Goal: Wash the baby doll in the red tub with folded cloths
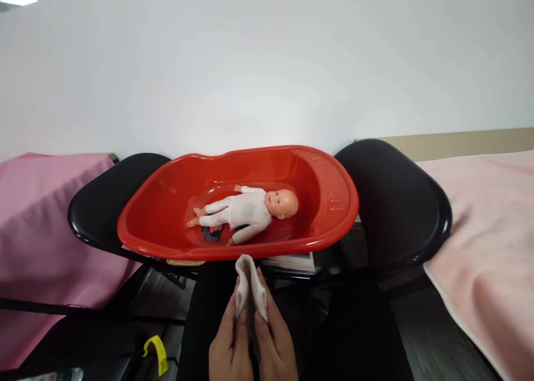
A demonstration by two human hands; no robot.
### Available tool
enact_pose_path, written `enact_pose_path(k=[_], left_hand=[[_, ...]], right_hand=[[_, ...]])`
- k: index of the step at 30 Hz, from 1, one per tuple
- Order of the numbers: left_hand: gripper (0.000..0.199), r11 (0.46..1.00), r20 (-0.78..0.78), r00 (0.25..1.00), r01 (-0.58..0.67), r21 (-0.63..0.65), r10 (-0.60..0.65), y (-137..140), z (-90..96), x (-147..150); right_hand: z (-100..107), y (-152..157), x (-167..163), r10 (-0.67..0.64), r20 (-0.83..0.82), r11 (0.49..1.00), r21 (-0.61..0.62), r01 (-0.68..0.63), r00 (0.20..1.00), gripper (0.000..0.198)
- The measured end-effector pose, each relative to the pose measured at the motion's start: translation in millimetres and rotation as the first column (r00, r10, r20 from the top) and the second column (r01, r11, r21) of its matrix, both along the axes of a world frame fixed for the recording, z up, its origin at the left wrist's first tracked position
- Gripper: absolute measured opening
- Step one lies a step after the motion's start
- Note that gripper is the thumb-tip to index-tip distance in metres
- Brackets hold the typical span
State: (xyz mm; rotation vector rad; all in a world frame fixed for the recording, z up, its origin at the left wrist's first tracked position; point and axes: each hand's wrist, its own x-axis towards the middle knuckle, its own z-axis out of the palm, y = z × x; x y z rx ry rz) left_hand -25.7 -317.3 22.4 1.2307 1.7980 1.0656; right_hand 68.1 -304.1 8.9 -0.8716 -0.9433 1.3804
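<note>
A small white cloth (249, 285) is pinched between both my hands low in the middle of the view. My left hand (230, 342) grips its left fold and my right hand (276, 345) its right fold, palms nearly together. Just beyond them stands a red plastic baby tub (334, 203). Inside it a baby doll (246, 209) in a white suit lies on its back, head toward the right. The cloth sits just in front of the tub's near rim, apart from the doll.
The tub rests across two black chairs (396, 203). A pink cloth (37, 225) covers the surface at left, a pale pink blanket (488, 242) the one at right. A yellow tag (156, 352) hangs low left. A white wall stands behind.
</note>
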Motion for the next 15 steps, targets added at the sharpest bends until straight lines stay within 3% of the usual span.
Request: enact_pose_path(k=[3,9,15], left_hand=[[0.058,0.996,0.011,0.997,0.078,0.031,-0.078,-1,-8.2,3],[0.056,0.979,0.117,0.972,0.201,0.035,-0.204,1,-15.6,6],[0.061,0.990,0.332,0.933,0.135,0.030,-0.137,-8,1.3,20]], right_hand=[[7,2,4,0.028,0.013,0.998,0.056,-0.029,1.000,0.055],[8,-2,8,0.069,0.018,0.998,-0.001,-0.069,0.997,0.053],[3,-5,8,0.081,0.054,0.995,-0.067,-0.077,0.995,0.065]])
